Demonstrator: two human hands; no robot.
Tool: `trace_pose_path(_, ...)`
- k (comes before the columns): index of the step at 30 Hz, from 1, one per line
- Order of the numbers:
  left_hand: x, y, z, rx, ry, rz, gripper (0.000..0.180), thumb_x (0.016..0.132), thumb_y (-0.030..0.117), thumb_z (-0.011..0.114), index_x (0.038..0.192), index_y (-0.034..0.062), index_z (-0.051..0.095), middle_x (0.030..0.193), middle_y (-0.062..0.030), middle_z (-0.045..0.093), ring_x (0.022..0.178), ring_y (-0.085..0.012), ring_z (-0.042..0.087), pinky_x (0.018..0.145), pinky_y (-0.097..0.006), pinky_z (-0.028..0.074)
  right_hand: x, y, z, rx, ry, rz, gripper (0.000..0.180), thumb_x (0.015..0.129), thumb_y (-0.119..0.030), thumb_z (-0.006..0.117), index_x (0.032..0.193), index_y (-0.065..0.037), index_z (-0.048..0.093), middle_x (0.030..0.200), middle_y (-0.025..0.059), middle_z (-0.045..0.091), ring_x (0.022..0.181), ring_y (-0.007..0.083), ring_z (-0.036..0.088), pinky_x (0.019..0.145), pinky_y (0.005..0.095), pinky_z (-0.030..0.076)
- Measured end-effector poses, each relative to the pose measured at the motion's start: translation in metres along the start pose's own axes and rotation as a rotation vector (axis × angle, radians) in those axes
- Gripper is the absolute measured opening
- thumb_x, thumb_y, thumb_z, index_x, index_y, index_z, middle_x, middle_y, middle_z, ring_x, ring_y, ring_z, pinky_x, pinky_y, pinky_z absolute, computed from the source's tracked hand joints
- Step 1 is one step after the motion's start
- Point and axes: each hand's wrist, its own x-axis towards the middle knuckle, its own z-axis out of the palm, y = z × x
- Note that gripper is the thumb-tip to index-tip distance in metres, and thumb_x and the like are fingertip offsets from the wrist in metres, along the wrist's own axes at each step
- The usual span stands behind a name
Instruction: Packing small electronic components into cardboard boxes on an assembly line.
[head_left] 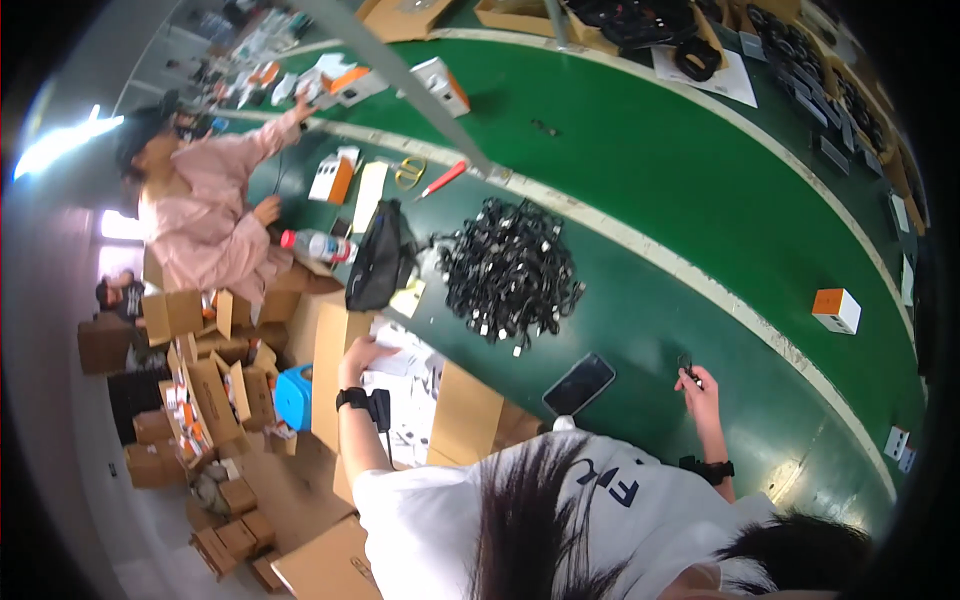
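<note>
Head view: a small black cable is at the fingertips of the right grip, over the right part of the green desk. Fingers appear pinched together on it; exact contact points too small to resolve, as is whether the cable touches the desk surface.

Handling, estimated: very light, soft and bendable along the cord, stiffer at the ends if built like those in the pile. Smooth jacket probably slides a little under a loose pinch. Not brittle, though a sharp bend beside a plug could strain it. Best hold: thumb and forefinger across the gathered cord or on a plug body, not on exposed contacts.

Left of it, a dark phone lies flat on the desk, apart from the cable. Further left and beyond: a heap of black cables with pale ends, loosely overlapped; judged prone to snagging, so single pieces are best drawn out by a plug.

Left grip is at the open carton, over white packets; finger closure cannot be told. Black pouch sits beside the heap. Farther out: bottle, scissors, red-handled tool, and a co-worker in pink at far left.
</note>
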Motion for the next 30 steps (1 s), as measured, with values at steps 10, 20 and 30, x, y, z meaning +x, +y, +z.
trace_pose_path(10, -0.050, -0.311, 0.102, -0.135, 0.702, -0.349, 0.059, 0.061, 0.024, 0.072, 0.105, -0.0089, 0.051, 0.097, -0.0202, 0.059, 0.091, -0.0285, 0.056, 0.081, -0.035, 0.043, -0.038, 0.005, 0.028, -0.114, -0.141, -0.079, 0.008, 0.083, -0.015, 0.056, 0.083, -0.007, 0.056, 0.061, -0.0023, 0.054, 0.037, -0.0001, 0.029, 0.034, 0.0172, 0.019)
trace_pose_path(20, -0.049, -0.198, 0.225, -0.195, 0.667, 0.101, 0.040, 0.071, 0.017, 0.063, 0.105, -0.0004, 0.052, 0.106, -0.0214, 0.050, 0.101, -0.0351, 0.046, 0.088, -0.040, 0.037, -0.067, 0.015, 0.060, -0.346, -0.336, -0.118, 0.005, 0.081, -0.011, 0.057, 0.083, -0.007, 0.058, 0.059, -0.0044, 0.051, 0.041, -0.0007, 0.032, 0.036, 0.0165, 0.020)
trace_pose_path(30, 0.066, -0.191, 0.203, -0.237, 0.558, 0.086, 0.044, 0.076, 0.017, 0.054, 0.116, 0.0045, 0.045, 0.116, -0.0149, 0.048, 0.108, -0.0324, 0.044, 0.092, -0.043, 0.034, -0.088, 0.019, 0.057, -0.514, -0.235, 0.007, 0.005, 0.080, -0.012, 0.058, 0.082, -0.007, 0.057, 0.058, -0.0033, 0.051, 0.039, 0.0002, 0.033, 0.035, 0.0171, 0.020)
